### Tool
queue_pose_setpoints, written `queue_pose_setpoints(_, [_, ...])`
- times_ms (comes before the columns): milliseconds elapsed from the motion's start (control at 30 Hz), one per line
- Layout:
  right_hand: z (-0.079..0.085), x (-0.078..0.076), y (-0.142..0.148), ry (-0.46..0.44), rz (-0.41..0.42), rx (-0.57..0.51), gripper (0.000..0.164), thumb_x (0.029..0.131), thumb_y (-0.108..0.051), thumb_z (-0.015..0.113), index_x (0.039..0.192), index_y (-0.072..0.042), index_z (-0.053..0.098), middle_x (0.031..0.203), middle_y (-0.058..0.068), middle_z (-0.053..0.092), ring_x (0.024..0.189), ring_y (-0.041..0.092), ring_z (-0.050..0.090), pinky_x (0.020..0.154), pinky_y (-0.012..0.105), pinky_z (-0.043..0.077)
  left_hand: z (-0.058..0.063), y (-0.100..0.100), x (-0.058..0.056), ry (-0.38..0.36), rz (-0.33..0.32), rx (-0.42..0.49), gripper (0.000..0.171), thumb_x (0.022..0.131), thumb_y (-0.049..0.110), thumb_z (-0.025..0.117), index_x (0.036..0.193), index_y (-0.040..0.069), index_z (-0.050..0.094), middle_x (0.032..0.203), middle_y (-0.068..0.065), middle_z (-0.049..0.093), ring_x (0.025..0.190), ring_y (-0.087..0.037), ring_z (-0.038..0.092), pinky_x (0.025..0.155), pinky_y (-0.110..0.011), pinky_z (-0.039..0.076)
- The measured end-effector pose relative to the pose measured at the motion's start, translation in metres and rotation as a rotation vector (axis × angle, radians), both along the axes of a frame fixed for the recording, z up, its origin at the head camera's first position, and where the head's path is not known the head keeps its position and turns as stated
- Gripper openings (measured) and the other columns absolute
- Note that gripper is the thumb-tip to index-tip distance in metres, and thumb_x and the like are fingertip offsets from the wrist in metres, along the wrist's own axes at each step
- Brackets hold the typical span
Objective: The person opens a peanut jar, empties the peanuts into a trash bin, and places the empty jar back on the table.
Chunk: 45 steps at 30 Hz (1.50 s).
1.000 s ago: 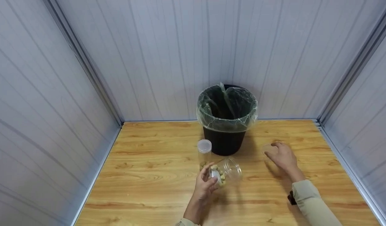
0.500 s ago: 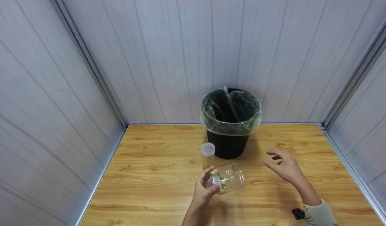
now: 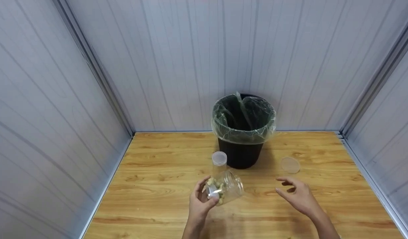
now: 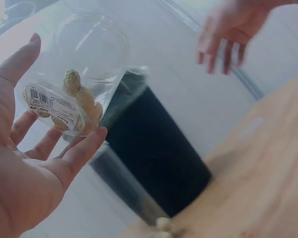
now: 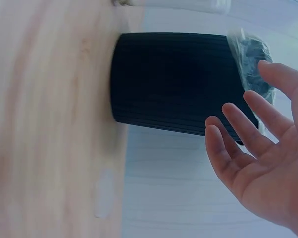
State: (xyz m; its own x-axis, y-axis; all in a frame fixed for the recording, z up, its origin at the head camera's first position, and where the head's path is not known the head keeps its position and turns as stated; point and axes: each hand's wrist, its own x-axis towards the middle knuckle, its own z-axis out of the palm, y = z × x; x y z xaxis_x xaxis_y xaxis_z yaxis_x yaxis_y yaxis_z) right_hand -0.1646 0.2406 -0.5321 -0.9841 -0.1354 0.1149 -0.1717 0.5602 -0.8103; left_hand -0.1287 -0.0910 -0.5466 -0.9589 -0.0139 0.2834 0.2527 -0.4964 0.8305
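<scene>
My left hand (image 3: 200, 202) grips a clear plastic jar (image 3: 232, 187) by its base, the jar tilted with its uncovered mouth toward the right. Peanuts in their shells (image 4: 82, 96) lie at the bottom of the jar, and a white barcode label (image 4: 50, 106) is stuck on its base. My right hand (image 3: 300, 196) hovers over the table's right side, fingers loosely spread and holding nothing. Just beyond it a round clear lid (image 3: 290, 165) lies flat on the table. Behind the jar stands a tall clear container (image 3: 219, 161) with a whitish cap, its lower part hidden in the head view.
A black bin (image 3: 240, 154) lined with a clear plastic bag (image 3: 243, 134) stands near the back wall, right behind the tall container. Pale panel walls (image 3: 177, 66) enclose the wooden table (image 3: 150, 186) at the back and sides.
My right hand has let go of the lid, leaving it on the table, and has drawn back toward me. My left hand has shifted the jar a little left and nearer.
</scene>
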Motion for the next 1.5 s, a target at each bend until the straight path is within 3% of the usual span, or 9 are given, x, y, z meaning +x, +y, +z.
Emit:
queue_pose_setpoints(267, [-0.021, 0.023, -0.007, -0.079, -0.025, -0.083, 0.036, 0.087, -0.023, 0.074, 0.117, -0.005, 0.067, 0.116, 0.010, 0.065, 0.103, 0.029, 0.060, 0.079, 0.031, 0.053, 0.025, -0.022, -0.002, 0.063, 0.070, -0.034, 0.072, 0.071, -0.013, 0.075, 0.135, -0.013, 0.040, 0.132, -0.026, 0.043, 0.116, -0.035, 0.053, 0.094, -0.035, 0.050])
queue_pose_setpoints(400, [-0.031, 0.038, -0.011, -0.158, -0.026, -0.125, 0.038, 0.088, -0.025, 0.073, 0.118, -0.003, 0.065, 0.116, 0.012, 0.065, 0.101, 0.027, 0.060, 0.076, 0.027, 0.053, 0.033, -0.029, -0.003, 0.101, 0.085, -0.066, 0.073, 0.072, -0.009, 0.078, 0.134, -0.013, 0.041, 0.132, -0.030, 0.041, 0.120, -0.039, 0.050, 0.096, -0.037, 0.049])
queue_pose_setpoints(500, [-0.030, 0.042, -0.014, -0.184, -0.047, -0.142, 0.037, 0.089, -0.026, 0.072, 0.118, -0.004, 0.066, 0.116, 0.010, 0.065, 0.100, 0.021, 0.061, 0.076, 0.025, 0.053, 0.037, -0.032, -0.006, 0.126, 0.092, -0.075, 0.072, 0.073, -0.008, 0.078, 0.135, -0.012, 0.041, 0.132, -0.029, 0.041, 0.121, -0.042, 0.048, 0.098, -0.039, 0.047])
queue_pose_setpoints(633, [-0.014, 0.035, -0.018, -0.141, -0.100, -0.187, 0.032, 0.089, -0.023, 0.072, 0.116, -0.006, 0.067, 0.112, 0.005, 0.067, 0.099, 0.017, 0.061, 0.079, 0.025, 0.052, 0.042, -0.034, -0.010, 0.154, 0.106, -0.059, 0.072, 0.072, -0.010, 0.078, 0.135, -0.012, 0.041, 0.131, -0.026, 0.042, 0.119, -0.043, 0.048, 0.096, -0.038, 0.049])
queue_pose_setpoints(867, [0.025, 0.006, -0.024, 0.041, -0.094, -0.275, 0.031, 0.089, -0.021, 0.073, 0.114, -0.004, 0.068, 0.106, 0.010, 0.067, 0.094, 0.017, 0.064, 0.077, 0.024, 0.054, 0.041, -0.032, -0.014, 0.205, 0.113, -0.043, 0.072, 0.073, -0.008, 0.078, 0.134, -0.014, 0.040, 0.128, -0.027, 0.044, 0.115, -0.030, 0.053, 0.095, -0.035, 0.049])
queue_pose_setpoints(1033, [0.050, -0.031, -0.030, 0.236, -0.106, -0.264, 0.029, 0.087, -0.013, 0.074, 0.114, -0.003, 0.068, 0.103, 0.012, 0.068, 0.087, 0.019, 0.066, 0.072, 0.022, 0.056, 0.040, -0.030, -0.014, 0.194, 0.109, -0.030, 0.074, 0.073, -0.001, 0.082, 0.134, -0.013, 0.041, 0.129, -0.028, 0.044, 0.118, -0.031, 0.050, 0.097, -0.035, 0.048])
queue_pose_setpoints(1200, [0.073, -0.075, -0.037, 0.409, -0.089, -0.260, 0.033, 0.083, -0.008, 0.077, 0.114, -0.001, 0.069, 0.109, 0.013, 0.065, 0.091, 0.029, 0.066, 0.073, 0.021, 0.056, 0.038, -0.028, -0.014, 0.183, 0.105, -0.022, 0.076, 0.072, 0.000, 0.083, 0.134, -0.013, 0.041, 0.129, -0.030, 0.044, 0.119, -0.033, 0.049, 0.099, -0.035, 0.046])
queue_pose_setpoints(1333, [0.082, -0.104, -0.040, 0.489, -0.062, -0.159, 0.038, 0.082, -0.013, 0.079, 0.117, -0.003, 0.068, 0.117, 0.012, 0.061, 0.097, 0.030, 0.063, 0.073, 0.032, 0.058, 0.036, -0.025, -0.011, 0.179, 0.101, -0.029, 0.078, 0.072, 0.002, 0.084, 0.134, -0.014, 0.040, 0.130, -0.033, 0.042, 0.120, -0.034, 0.049, 0.098, -0.035, 0.047])
queue_pose_setpoints(1500, [0.082, -0.124, -0.041, 0.537, -0.050, 0.025, 0.040, 0.082, -0.020, 0.080, 0.119, -0.007, 0.069, 0.122, 0.013, 0.059, 0.098, 0.029, 0.061, 0.068, 0.044, 0.057, 0.033, -0.024, -0.009, 0.160, 0.087, -0.031, 0.077, 0.072, 0.000, 0.083, 0.135, -0.014, 0.040, 0.132, -0.034, 0.040, 0.118, -0.037, 0.050, 0.090, -0.031, 0.051])
